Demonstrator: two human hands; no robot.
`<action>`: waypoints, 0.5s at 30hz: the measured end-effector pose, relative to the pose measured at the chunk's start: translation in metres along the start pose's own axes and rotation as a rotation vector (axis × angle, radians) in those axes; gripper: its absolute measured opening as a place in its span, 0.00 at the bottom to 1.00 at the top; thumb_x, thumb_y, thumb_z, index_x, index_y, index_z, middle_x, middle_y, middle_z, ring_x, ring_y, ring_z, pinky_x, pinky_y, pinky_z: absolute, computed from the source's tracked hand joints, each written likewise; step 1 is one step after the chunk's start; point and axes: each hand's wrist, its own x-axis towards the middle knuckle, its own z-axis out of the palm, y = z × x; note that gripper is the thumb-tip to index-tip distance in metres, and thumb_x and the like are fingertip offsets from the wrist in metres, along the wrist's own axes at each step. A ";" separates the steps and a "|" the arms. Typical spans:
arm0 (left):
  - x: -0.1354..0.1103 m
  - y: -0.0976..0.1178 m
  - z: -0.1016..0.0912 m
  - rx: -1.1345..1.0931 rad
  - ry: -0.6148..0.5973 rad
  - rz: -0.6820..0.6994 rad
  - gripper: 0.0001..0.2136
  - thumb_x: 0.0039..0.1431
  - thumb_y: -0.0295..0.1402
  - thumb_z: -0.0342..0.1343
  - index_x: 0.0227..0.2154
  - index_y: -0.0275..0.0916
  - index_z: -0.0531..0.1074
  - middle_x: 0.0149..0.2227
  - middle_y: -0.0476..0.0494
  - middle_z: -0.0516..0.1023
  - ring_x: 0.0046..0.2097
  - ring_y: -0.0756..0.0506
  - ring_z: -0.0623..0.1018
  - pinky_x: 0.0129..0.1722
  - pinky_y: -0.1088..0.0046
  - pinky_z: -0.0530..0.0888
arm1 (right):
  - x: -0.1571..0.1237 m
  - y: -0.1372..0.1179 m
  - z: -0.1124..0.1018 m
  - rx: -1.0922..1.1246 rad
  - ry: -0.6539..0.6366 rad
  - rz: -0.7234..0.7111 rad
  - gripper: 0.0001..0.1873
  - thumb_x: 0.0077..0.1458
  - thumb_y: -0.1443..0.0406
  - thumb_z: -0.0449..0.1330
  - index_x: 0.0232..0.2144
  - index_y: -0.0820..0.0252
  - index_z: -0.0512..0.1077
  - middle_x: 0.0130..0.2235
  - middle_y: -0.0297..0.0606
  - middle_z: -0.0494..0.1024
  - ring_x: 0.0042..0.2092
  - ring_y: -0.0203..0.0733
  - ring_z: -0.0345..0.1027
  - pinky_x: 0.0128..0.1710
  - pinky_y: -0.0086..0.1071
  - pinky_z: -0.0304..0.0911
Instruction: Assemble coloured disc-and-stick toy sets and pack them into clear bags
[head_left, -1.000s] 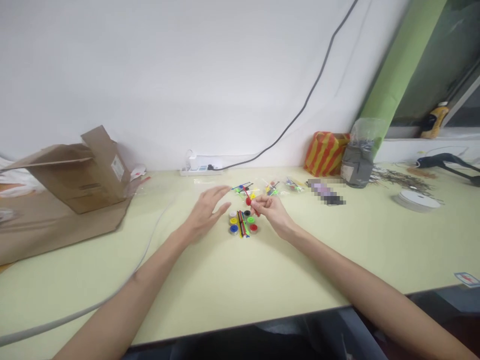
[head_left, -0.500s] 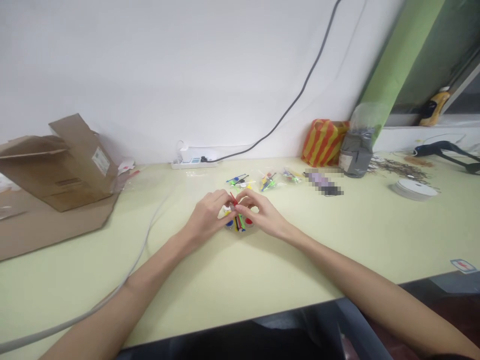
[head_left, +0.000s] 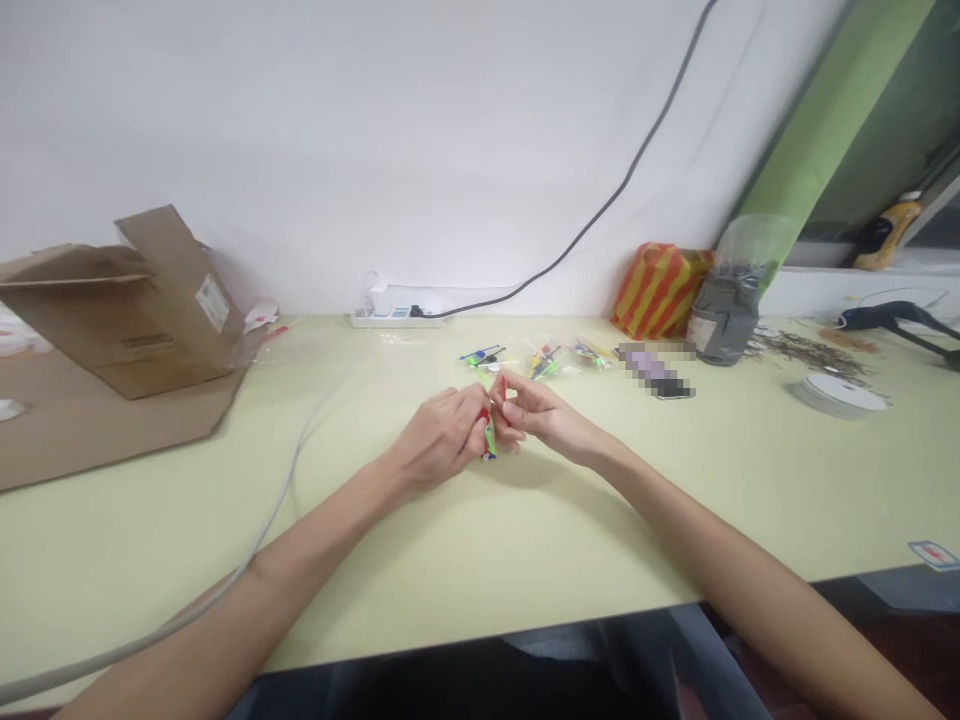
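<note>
My left hand (head_left: 448,432) is closed around a bundle of small colourful plastic parts (head_left: 490,440); green, blue and red bits show past its fingers, and most of the bundle is covered. Close beside it, my right hand (head_left: 541,415) has thumb and fingers pinched on a thin red strip (head_left: 504,390). Whether the strip joins the bundle, I cannot tell. Behind the hands lie several little clear bags of similar coloured parts, among them a blue and green group (head_left: 481,356) and a yellow and red group (head_left: 543,360).
A cardboard box (head_left: 142,330) stands at the left, and a grey cable (head_left: 281,500) runs over my left forearm. By the wall are a power strip (head_left: 397,318), a striped bag (head_left: 660,290) and a dark-filled clear container (head_left: 724,315). A white round stack (head_left: 840,395) sits at the right.
My left hand has closed over the bundle, hiding more of it. My right hand has turned and drawn slightly right with the red strip in its fingers. The view has shifted a little.
</note>
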 end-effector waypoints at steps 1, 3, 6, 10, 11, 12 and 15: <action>-0.001 -0.001 0.000 -0.011 0.006 -0.026 0.08 0.69 0.31 0.37 0.39 0.40 0.61 0.33 0.45 0.72 0.30 0.47 0.70 0.35 0.68 0.68 | -0.001 -0.001 -0.002 0.003 0.010 -0.003 0.17 0.63 0.51 0.59 0.36 0.55 0.60 0.24 0.25 0.60 0.26 0.34 0.57 0.30 0.32 0.57; -0.003 -0.003 -0.002 -0.020 0.013 -0.114 0.08 0.70 0.33 0.37 0.39 0.40 0.61 0.31 0.47 0.70 0.29 0.47 0.69 0.34 0.69 0.67 | -0.003 -0.002 -0.005 -0.024 0.080 -0.031 0.16 0.62 0.52 0.61 0.37 0.55 0.61 0.24 0.25 0.59 0.26 0.34 0.55 0.30 0.31 0.56; -0.004 -0.006 -0.004 -0.029 0.003 -0.217 0.08 0.71 0.38 0.41 0.41 0.41 0.62 0.32 0.48 0.72 0.30 0.47 0.72 0.34 0.70 0.67 | -0.003 -0.003 -0.005 -0.156 0.274 -0.084 0.17 0.60 0.52 0.63 0.38 0.56 0.64 0.25 0.26 0.59 0.27 0.34 0.54 0.28 0.30 0.52; -0.003 -0.009 -0.002 -0.083 -0.003 -0.259 0.11 0.70 0.44 0.47 0.41 0.41 0.65 0.35 0.47 0.75 0.35 0.47 0.75 0.35 0.72 0.69 | 0.001 -0.001 0.004 -0.362 0.396 -0.028 0.19 0.57 0.49 0.64 0.34 0.59 0.69 0.21 0.22 0.48 0.23 0.31 0.41 0.24 0.29 0.42; -0.004 -0.009 -0.001 -0.090 -0.008 -0.267 0.12 0.70 0.45 0.48 0.40 0.40 0.65 0.35 0.47 0.76 0.35 0.47 0.75 0.35 0.72 0.69 | 0.002 -0.001 0.006 -0.383 0.405 -0.009 0.20 0.56 0.48 0.64 0.33 0.59 0.70 0.20 0.22 0.46 0.23 0.31 0.40 0.24 0.29 0.40; -0.004 -0.010 0.000 -0.092 -0.011 -0.269 0.13 0.69 0.46 0.49 0.39 0.40 0.66 0.35 0.47 0.76 0.35 0.47 0.75 0.35 0.72 0.69 | 0.003 0.000 0.008 -0.390 0.414 0.004 0.21 0.55 0.47 0.64 0.32 0.60 0.70 0.19 0.21 0.46 0.22 0.31 0.39 0.23 0.29 0.40; -0.006 -0.011 0.001 -0.089 -0.006 -0.266 0.14 0.68 0.47 0.51 0.38 0.39 0.67 0.34 0.47 0.76 0.34 0.47 0.75 0.34 0.71 0.69 | 0.005 0.003 0.011 -0.388 0.437 0.027 0.22 0.54 0.46 0.64 0.32 0.60 0.71 0.18 0.20 0.47 0.21 0.30 0.39 0.23 0.29 0.40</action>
